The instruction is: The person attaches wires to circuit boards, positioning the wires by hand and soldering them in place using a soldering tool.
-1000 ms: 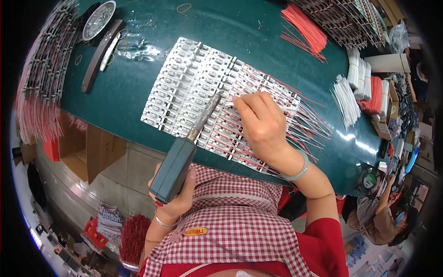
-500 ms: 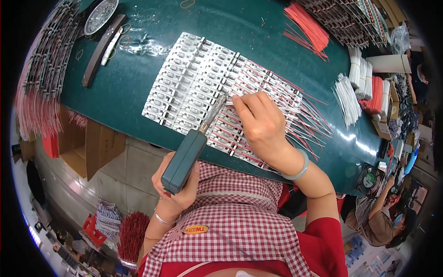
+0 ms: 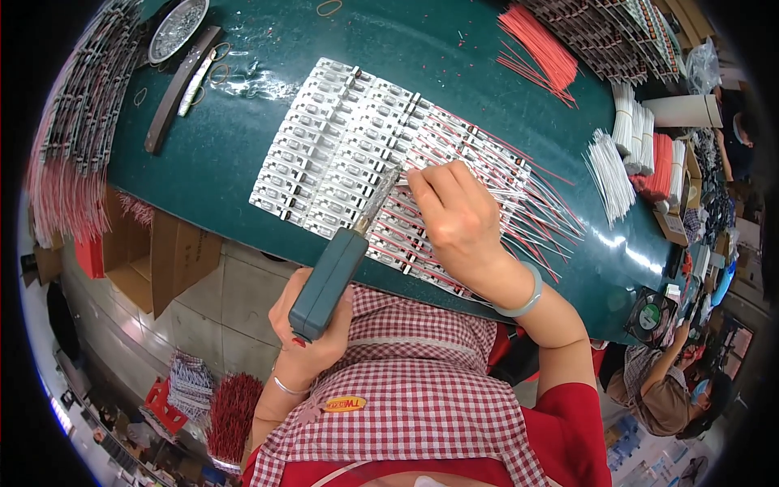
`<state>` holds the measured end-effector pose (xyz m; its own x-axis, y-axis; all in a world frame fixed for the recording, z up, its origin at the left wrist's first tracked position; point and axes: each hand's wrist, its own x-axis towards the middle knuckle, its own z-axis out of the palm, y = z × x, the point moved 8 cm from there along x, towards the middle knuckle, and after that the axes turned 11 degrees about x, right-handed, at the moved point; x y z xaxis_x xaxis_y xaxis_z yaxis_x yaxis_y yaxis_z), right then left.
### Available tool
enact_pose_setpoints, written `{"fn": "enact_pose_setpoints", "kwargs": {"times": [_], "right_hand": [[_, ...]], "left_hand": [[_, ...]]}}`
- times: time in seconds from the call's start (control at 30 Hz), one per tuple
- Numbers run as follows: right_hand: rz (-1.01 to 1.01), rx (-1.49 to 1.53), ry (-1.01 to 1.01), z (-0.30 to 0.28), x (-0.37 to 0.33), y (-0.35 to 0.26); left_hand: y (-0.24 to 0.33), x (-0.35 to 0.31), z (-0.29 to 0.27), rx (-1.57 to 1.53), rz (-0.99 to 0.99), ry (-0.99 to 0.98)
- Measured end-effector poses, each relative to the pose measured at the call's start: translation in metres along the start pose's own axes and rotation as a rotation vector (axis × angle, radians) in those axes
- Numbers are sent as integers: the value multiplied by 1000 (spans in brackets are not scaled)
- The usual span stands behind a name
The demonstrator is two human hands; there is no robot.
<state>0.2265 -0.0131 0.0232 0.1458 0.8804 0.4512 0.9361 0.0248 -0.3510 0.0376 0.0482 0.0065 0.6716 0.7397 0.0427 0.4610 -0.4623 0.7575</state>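
Observation:
A panel of small white circuit boards [image 3: 329,150] lies slanted on the green table, with rows of small metal and dark parts. Red and white wires [image 3: 544,215] run from its right-hand rows and fan out to the right. My left hand [image 3: 324,345] is wrapped round the handle of a green soldering gun [image 3: 329,280], whose metal tip reaches the middle of the panel. Beside that tip, my right hand [image 3: 458,215] is closed in a pinch, apparently on the end of a thin wire; the fingers hide most of it.
A metal dish [image 3: 178,31] and a dark curved bar [image 3: 182,89] lie at the far left. Loose red wires [image 3: 540,53] and white wire bundles [image 3: 610,174] lie to the right. Stacked wired boards [image 3: 85,105] stand at the left edge. Another person [image 3: 665,390] sits at lower right.
The soldering gun's body and my left hand have shifted very slightly to the right. My right hand stays in nearly the same place, still pinching beside the tip.

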Motion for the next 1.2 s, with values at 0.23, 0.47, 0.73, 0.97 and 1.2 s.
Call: {"fn": "enact_pose_setpoints", "kwargs": {"times": [0.23, 0.47, 0.73, 0.97, 1.2], "right_hand": [[-2, -24, -2, 0, 0, 0], [48, 21, 50, -4, -5, 0], [18, 52, 23, -2, -8, -7], [4, 40, 4, 1, -8, -9], [-12, 10, -19, 3, -8, -12]], "left_hand": [[-15, -15, -4, -51, 24, 59], [-18, -21, -5, -92, 17, 74], [-18, -22, -2, -31, -11, 24], [-14, -20, 0, -27, -3, 11], [-12, -21, 0, -12, -1, -10]]}}
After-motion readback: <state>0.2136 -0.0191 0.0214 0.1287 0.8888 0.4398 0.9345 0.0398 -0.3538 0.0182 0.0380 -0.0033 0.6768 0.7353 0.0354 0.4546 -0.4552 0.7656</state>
